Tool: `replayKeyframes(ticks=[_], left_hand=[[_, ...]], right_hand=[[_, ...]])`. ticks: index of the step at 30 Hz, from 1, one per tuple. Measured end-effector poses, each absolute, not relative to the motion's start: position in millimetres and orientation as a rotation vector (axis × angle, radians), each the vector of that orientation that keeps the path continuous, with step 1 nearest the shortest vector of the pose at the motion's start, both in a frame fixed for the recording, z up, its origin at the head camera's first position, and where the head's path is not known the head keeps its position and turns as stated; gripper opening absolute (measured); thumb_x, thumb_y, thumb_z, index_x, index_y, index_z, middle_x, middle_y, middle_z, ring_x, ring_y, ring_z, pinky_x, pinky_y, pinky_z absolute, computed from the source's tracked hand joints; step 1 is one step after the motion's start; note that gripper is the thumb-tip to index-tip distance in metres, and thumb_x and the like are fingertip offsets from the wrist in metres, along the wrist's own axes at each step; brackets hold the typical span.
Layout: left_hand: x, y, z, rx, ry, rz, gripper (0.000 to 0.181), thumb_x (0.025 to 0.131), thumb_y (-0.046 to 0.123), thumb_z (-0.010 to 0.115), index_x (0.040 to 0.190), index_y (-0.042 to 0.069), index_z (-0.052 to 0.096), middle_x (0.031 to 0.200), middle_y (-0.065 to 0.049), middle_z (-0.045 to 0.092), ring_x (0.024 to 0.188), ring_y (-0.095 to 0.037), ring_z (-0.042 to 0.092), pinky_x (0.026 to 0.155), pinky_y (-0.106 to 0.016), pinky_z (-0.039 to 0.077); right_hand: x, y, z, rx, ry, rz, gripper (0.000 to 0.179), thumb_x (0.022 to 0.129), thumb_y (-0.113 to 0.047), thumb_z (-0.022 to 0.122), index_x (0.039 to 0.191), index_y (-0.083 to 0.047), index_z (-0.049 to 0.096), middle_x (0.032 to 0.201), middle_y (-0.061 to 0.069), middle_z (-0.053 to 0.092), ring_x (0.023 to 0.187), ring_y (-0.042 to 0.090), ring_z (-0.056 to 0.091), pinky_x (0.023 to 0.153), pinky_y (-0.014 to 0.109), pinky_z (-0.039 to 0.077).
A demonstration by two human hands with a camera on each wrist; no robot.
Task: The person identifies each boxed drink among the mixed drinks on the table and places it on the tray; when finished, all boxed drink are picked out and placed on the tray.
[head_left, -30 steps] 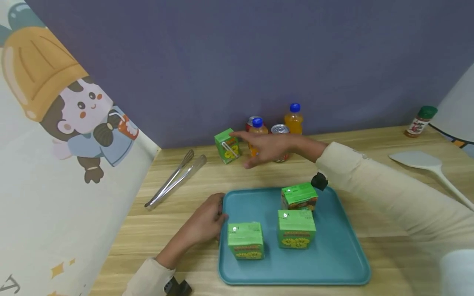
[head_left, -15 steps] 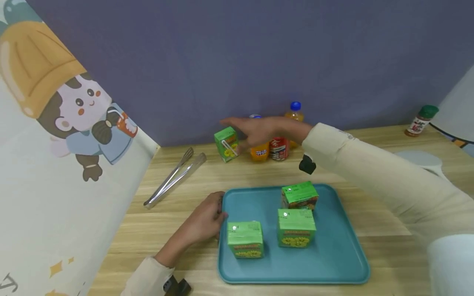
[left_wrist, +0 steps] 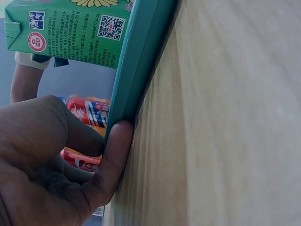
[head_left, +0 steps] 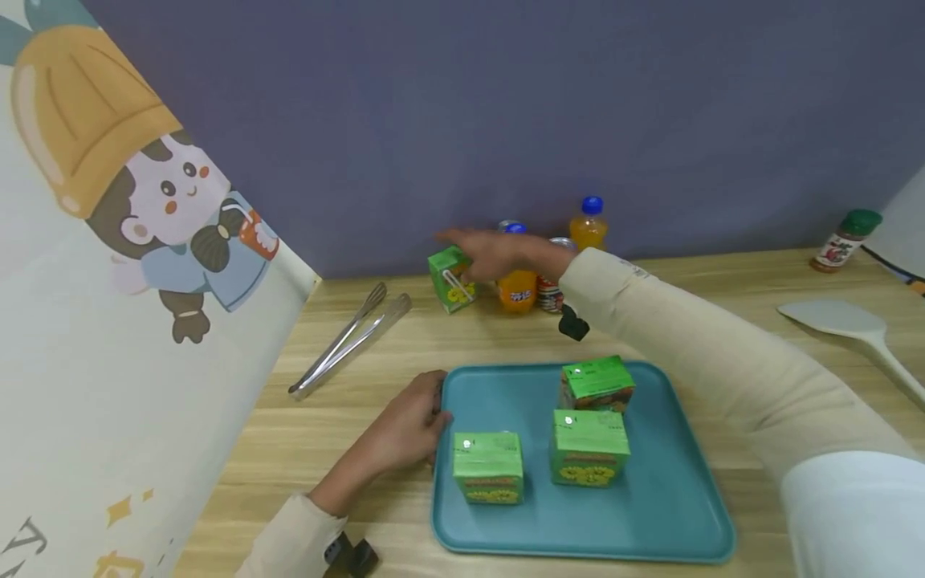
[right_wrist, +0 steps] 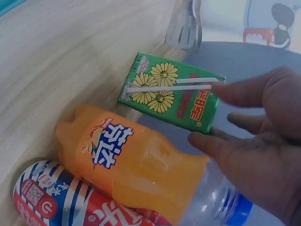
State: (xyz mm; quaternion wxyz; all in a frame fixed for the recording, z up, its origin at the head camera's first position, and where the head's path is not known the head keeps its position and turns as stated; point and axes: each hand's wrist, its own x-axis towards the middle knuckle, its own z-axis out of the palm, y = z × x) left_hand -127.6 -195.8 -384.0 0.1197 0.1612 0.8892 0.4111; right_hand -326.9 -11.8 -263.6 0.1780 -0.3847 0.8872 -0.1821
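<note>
My left hand [head_left: 408, 421] grips the left rim of a teal tray [head_left: 520, 526], thumb and a finger on either side of the edge in the left wrist view. On the tray stand three green drink cartons: a front-left carton [head_left: 488, 470], a front-right carton [head_left: 589, 449] and a back carton [head_left: 596, 384]. My right hand [head_left: 491, 255] reaches to another green carton [right_wrist: 171, 94], with yellow flowers and a white straw, near the back wall. In the right wrist view its thumb and fingers are spread around the carton's top end, not plainly closed on it.
Beside that carton stand an orange soda bottle [head_left: 516, 291], a red can [head_left: 551, 297] and another orange bottle [head_left: 588, 229]. Metal tongs [head_left: 347, 345] lie at left. A white spatula [head_left: 838, 317] and a green-capped spice jar [head_left: 845, 241] are at right.
My right hand has moved left and away from me, from in front of the bottles to the carton by the wall. The left hand stays at the tray's rim.
</note>
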Motion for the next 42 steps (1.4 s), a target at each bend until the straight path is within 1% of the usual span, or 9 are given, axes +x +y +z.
replayKeyframes(ticks=[6,13,16,20,24,28,33,37,42], left_hand=[[-129,-195,-380,0.482,2.628,1.169,0.054,0.099,-0.002,0.055,0.146,-0.014,0.031,0.111,-0.023,0.05,0.057,-0.015,0.063,0.047,-0.029,0.057],[-130,-194,-380,0.493,2.643,1.149,0.053,0.099,-0.002,0.056,0.145,-0.014,0.032,0.109,-0.021,0.051,0.059,-0.014,0.062,0.048,-0.028,0.057],[-131,-193,-380,0.501,2.65,1.138,0.053,0.099,-0.001,0.056,0.145,-0.014,0.032,0.11,-0.021,0.051,0.061,-0.014,0.062,0.049,-0.028,0.057],[-130,-192,-380,0.511,2.656,1.128,0.053,0.099,-0.001,0.056,0.145,-0.014,0.033,0.111,-0.021,0.051,0.065,-0.014,0.061,0.051,-0.027,0.057],[-129,-192,-381,0.511,2.646,1.132,0.052,0.099,-0.001,0.056,0.144,-0.014,0.033,0.111,-0.022,0.051,0.066,-0.014,0.061,0.053,-0.027,0.058],[-129,-192,-382,0.517,2.659,1.118,0.052,0.099,-0.001,0.057,0.144,-0.014,0.034,0.111,-0.021,0.052,0.067,-0.014,0.062,0.057,-0.027,0.059],[-129,-192,-382,0.529,2.686,1.086,0.052,0.098,0.0,0.058,0.144,-0.013,0.035,0.116,-0.021,0.052,0.074,-0.013,0.06,0.063,-0.026,0.058],[-128,-193,-382,0.501,2.638,1.133,0.054,0.099,-0.002,0.057,0.145,-0.013,0.032,0.116,-0.024,0.05,0.062,-0.013,0.062,0.054,-0.028,0.058],[-127,-194,-382,0.475,2.589,1.196,0.054,0.099,-0.003,0.054,0.147,-0.013,0.029,0.104,-0.022,0.055,0.051,-0.016,0.063,0.046,-0.03,0.057]], right_hand=[[-324,-18,-263,-1.035,2.637,-0.363,0.066,0.096,-0.011,0.063,0.155,-0.007,0.033,0.143,0.02,0.031,0.127,0.028,0.041,0.108,0.04,0.043],[-317,-21,-267,-0.986,2.703,-0.288,0.058,0.099,-0.031,0.065,0.147,-0.006,0.045,0.136,0.013,0.049,0.123,0.025,0.048,0.105,0.039,0.046],[-315,-21,-268,-0.931,2.714,-0.271,0.046,0.099,-0.036,0.065,0.132,-0.007,0.054,0.119,0.008,0.06,0.109,0.023,0.057,0.094,0.037,0.051],[-312,-19,-268,-0.874,2.723,-0.254,0.032,0.097,-0.042,0.065,0.108,-0.012,0.059,0.102,0.004,0.062,0.092,0.021,0.059,0.078,0.034,0.052],[-309,-15,-268,-0.954,2.718,-0.266,0.031,0.096,-0.041,0.066,0.101,-0.01,0.063,0.095,0.003,0.063,0.085,0.02,0.058,0.071,0.031,0.049],[-305,-8,-263,-1.055,2.704,-0.35,0.036,0.096,-0.038,0.068,0.112,-0.006,0.067,0.097,0.002,0.067,0.085,0.018,0.062,0.071,0.03,0.052],[-294,7,-252,-1.204,2.674,-0.458,0.047,0.095,-0.036,0.069,0.129,-0.004,0.062,0.111,0.002,0.068,0.093,0.014,0.065,0.08,0.031,0.056],[-280,21,-250,-1.312,2.625,-0.518,0.046,0.094,-0.037,0.069,0.129,-0.007,0.062,0.111,-0.001,0.069,0.089,0.009,0.066,0.077,0.029,0.057],[-259,36,-252,-1.413,2.559,-0.541,0.046,0.092,-0.037,0.071,0.129,-0.01,0.062,0.105,-0.005,0.069,0.081,0.005,0.065,0.072,0.027,0.056]])
